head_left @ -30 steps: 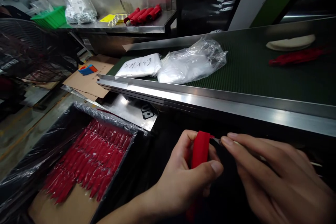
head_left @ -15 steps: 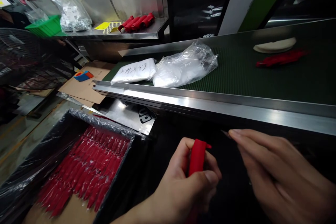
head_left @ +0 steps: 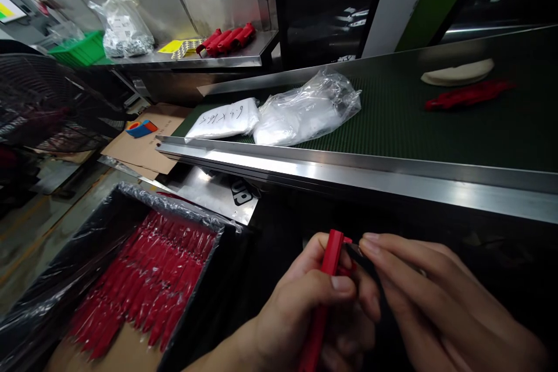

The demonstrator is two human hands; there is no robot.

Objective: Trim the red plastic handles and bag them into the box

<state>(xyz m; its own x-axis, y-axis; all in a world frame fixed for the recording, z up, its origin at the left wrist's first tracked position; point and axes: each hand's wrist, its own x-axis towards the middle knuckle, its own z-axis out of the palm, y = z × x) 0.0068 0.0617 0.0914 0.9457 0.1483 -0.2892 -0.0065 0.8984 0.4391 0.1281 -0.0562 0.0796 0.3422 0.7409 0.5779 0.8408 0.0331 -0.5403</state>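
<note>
Low in the view, my left hand [head_left: 292, 308] is wrapped round a long red plastic part [head_left: 333, 253], its upper end tilted up past my fingers. My right hand [head_left: 427, 290] pinches a small dark pointed blade [head_left: 354, 250] between thumb and fingertips. The blade's tip is at the right side of the part's upper end, by a small red projection; whether it touches I cannot tell. My palm hides the middle of the part.
A plastic-lined box [head_left: 159, 195] with many bagged red parts stands at lower left. Ahead runs a green conveyor belt [head_left: 387, 122] with a metal edge, carrying white bags [head_left: 305, 113], a red part [head_left: 468, 96] and a pale curved piece [head_left: 457, 74]. A fan [head_left: 47, 99] stands at left.
My right hand has moved left, bringing the blade to the red part's upper end. My left hand has turned the part, so more of its length shows.
</note>
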